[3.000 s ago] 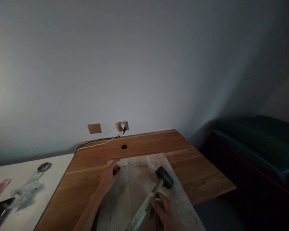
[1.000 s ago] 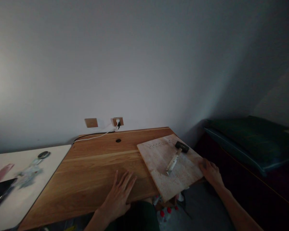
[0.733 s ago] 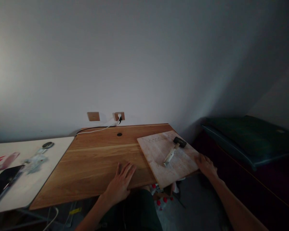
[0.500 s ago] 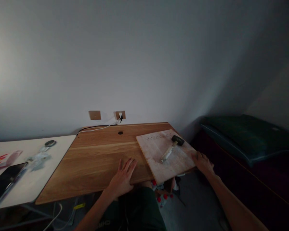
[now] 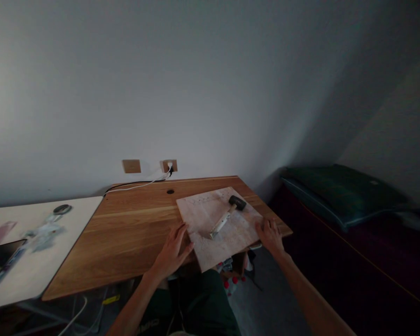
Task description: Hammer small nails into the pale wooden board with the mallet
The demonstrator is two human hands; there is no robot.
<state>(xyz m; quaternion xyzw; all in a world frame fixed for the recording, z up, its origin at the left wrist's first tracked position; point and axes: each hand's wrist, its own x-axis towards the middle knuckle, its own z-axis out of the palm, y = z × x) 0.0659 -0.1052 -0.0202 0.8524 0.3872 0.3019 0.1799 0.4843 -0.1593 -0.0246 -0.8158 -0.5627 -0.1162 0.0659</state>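
Note:
A thin, pale, worn square board (image 5: 203,247) lies askew on the wooden desk, its near corner sticking out past the front edge. On top of it rests a rubber mallet (image 5: 227,217) with a black head and a whitish handle. My left hand (image 5: 171,252) is at the board's left edge, fingers stretched out and fingertips against it. At the opposite edge, my right hand (image 5: 271,237) lies with spread fingers, partly on the board's edge and partly on the desk. Neither hand touches the mallet.
The wooden desktop (image 5: 126,238) adjoins a white table (image 5: 52,261) with a phone (image 5: 2,261), a crumpled plastic bag (image 5: 45,233) and a dark round object (image 5: 62,209). Cables run to a wall socket (image 5: 170,165). A green cushion (image 5: 346,191) lies at right.
The board, with the mallet on it, has slid left and farther onto the desk. My right hand has moved left with it, and my left hand now meets its left edge.

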